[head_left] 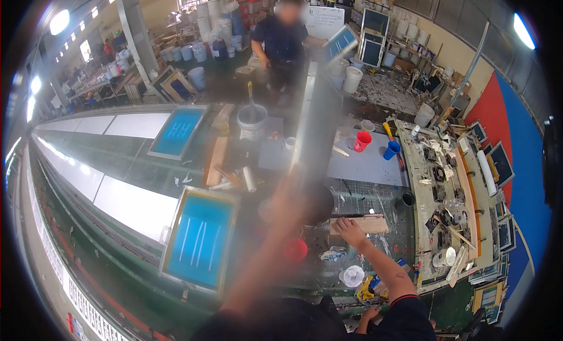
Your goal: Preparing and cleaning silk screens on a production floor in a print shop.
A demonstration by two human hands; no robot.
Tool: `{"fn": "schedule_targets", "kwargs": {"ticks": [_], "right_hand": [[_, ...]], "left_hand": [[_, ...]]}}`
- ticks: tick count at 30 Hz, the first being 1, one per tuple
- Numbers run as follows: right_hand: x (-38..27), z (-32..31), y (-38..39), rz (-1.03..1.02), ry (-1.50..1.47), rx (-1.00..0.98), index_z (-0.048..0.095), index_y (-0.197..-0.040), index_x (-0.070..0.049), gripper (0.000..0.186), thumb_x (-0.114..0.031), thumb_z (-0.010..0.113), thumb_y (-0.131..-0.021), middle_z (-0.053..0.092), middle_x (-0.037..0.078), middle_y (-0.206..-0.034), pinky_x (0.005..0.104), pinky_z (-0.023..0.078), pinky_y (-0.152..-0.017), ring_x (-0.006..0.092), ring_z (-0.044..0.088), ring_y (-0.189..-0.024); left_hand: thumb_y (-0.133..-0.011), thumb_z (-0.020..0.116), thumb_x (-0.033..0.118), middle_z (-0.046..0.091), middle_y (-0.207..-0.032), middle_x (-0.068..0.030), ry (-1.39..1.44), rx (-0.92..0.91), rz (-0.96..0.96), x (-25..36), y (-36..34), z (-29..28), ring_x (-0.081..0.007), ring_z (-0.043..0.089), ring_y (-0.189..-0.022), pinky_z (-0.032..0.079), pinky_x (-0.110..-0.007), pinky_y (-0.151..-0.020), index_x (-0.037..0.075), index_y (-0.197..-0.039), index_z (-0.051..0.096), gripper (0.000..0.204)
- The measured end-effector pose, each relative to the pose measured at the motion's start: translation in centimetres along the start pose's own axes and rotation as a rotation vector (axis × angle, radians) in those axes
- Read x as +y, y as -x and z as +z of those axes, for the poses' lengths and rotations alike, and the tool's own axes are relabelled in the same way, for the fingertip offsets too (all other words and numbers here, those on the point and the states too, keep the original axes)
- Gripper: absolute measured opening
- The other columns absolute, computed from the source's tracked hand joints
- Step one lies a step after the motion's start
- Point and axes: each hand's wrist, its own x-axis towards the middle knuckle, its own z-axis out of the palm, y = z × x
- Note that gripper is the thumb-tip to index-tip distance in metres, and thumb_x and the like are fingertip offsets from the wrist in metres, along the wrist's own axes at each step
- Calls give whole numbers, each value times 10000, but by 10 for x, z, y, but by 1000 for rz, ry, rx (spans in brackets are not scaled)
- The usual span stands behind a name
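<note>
My left grip point(286, 193) looks clamped on the low end of the tall grey panel point(324, 130), which stands tilted above the counter point(381, 199), though blur smears the fingers. Right grip point(350, 231) is on the wooden board point(369, 225) inside the counter's right edge; can't tell if it's clamped or just resting. I'd keep the panel steady, clear of the bucket point(251, 130), and press the board flat.

Left hand point(286, 191) blurred, at lower part of raised grey panel point(319, 121); grip unclear. Right hand point(350, 231) on wooden bar point(373, 224). Blue-meshed frame point(194, 238) on table point(117, 156), left of left arm. Red cup point(362, 142) near blue cup point(392, 151). Co-worker point(280, 42) beyond, holding blue screen point(340, 44).
</note>
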Motion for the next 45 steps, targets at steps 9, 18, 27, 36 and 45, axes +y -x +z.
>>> {"fn": "schedule_targets", "kwargs": {"ticks": [9,18,27,36,45], "right_hand": [[22,-9,0,-185,8,-111,609,-1140,-123,333,-161,575,-811,565,23,-1085,367,448,-912,198,539,-1094],[-12,-24,-26,105,-108,-35,572,-1187,-134,365,-139,559,-823,550,40,-1082,369,450,-883,218,542,-1055],[-37,-18,12,-159,-143,-141,563,-1256,-149,441,-145,560,-814,560,40,-1145,389,449,-912,227,542,-1113],[8,-108,-23,388,-655,169,648,-1117,-70,356,-63,670,-762,606,105,-1088,394,449,-921,305,562,-1055],[71,-143,-46,1083,-1490,415,651,-985,-44,202,-231,695,-920,647,2,-816,293,512,-620,110,623,-707]], "left_hand": [[-654,614,-88,557,-1348,-167,-29,4,-28,3,-9,2,-184,618,-959,500,-278,-747,160,-1444,501,835],[-700,610,-42,519,-1364,-200,-180,2,196,1,-7,10,-371,624,-1104,527,-382,-829,188,-1481,430,834],[-734,591,-10,497,-1373,-199,-166,-22,133,-10,-9,16,-432,594,-1102,517,-450,-863,206,-1501,368,827],[-818,564,5,437,-1383,-210,-318,-67,259,15,-2,-3,-440,582,-1096,513,-452,-859,195,-1557,260,821],[-970,541,188,408,-1377,-277,-310,-137,295,3,-9,4,-503,550,-1114,481,-481,-901,178,-1563,225,672]]}}
